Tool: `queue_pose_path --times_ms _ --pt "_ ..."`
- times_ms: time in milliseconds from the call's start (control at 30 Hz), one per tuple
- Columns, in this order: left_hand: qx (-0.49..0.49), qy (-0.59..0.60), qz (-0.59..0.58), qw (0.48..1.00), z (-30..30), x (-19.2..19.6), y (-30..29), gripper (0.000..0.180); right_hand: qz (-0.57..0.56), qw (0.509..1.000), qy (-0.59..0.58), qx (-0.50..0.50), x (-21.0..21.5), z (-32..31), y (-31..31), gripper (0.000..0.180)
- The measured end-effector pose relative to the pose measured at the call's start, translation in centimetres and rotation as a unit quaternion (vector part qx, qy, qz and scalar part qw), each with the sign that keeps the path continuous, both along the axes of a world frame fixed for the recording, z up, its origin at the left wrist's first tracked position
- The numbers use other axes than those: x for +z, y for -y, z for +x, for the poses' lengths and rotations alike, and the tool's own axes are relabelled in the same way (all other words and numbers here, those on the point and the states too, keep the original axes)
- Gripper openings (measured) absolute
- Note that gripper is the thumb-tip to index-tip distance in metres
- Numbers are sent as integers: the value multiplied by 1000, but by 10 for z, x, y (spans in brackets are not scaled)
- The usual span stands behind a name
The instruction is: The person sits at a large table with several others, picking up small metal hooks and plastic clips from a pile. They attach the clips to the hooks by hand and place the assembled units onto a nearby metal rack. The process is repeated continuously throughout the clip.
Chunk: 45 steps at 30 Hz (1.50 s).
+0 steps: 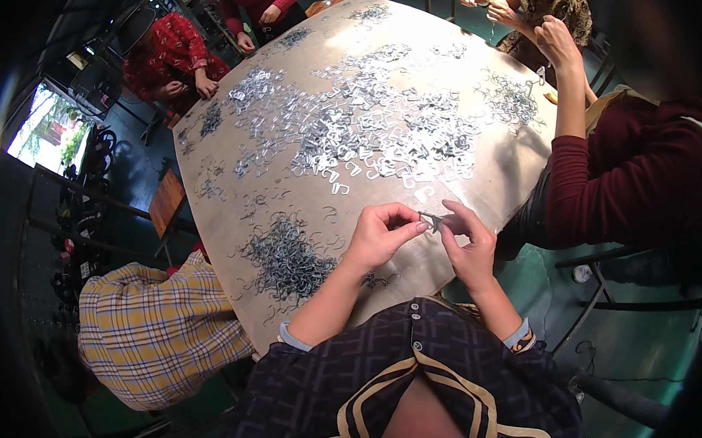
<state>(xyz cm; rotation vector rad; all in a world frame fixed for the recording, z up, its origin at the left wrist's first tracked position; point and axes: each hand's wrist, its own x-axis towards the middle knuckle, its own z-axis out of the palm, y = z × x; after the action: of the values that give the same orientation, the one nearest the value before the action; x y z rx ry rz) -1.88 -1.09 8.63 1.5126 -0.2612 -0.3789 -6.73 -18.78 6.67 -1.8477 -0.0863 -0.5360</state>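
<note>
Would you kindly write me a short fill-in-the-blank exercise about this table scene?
1. The left hand and the right hand pinch one small metal clip ____ them.
2. The heap of dark bent wire hooks lies nearer the person's ____ hand.
3. The spread of shiny flat silver metal clips covers the ____ of the brown table.

Missing words: between; left; middle

The table (pixel 287 198) lies ahead of the person, whose left hand (pixel 379 233) and right hand (pixel 470 245) meet over its near edge with a small metal piece (pixel 432 219) between their fingertips. A heap of wire hooks (pixel 286 261) lies on the table just left of the left hand, and a wide spread of flat metal clips (pixel 371 132) lies farther back across the middle. Other people sit around the table's left, far and right sides.
</note>
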Motion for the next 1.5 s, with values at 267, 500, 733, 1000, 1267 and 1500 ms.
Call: queue_pose_path --times_ms 267,500,733,1000,1267,1500 --pt "38 -9 -7 999 -9 -14 3 5 -34 999 12 38 -1 -4 -8 39" --pt "15 147 -12 989 -8 -12 -8 6 47 996 19 72 -23 12 0 34" --pt "29 126 2 992 -11 3 -23 6 -164 981 -101 -13 -122 78 13 27" --pt "14 174 51 983 -26 13 -25 7 -393 912 -118 13 -126 105 -13 17" --pt "-5 191 55 980 -30 -1 -20 8 -503 862 -41 40 -154 115 2 9" --pt "-6 169 52 984 -32 -15 -14 7 38 991 -130 -6 -62 77 2 22"
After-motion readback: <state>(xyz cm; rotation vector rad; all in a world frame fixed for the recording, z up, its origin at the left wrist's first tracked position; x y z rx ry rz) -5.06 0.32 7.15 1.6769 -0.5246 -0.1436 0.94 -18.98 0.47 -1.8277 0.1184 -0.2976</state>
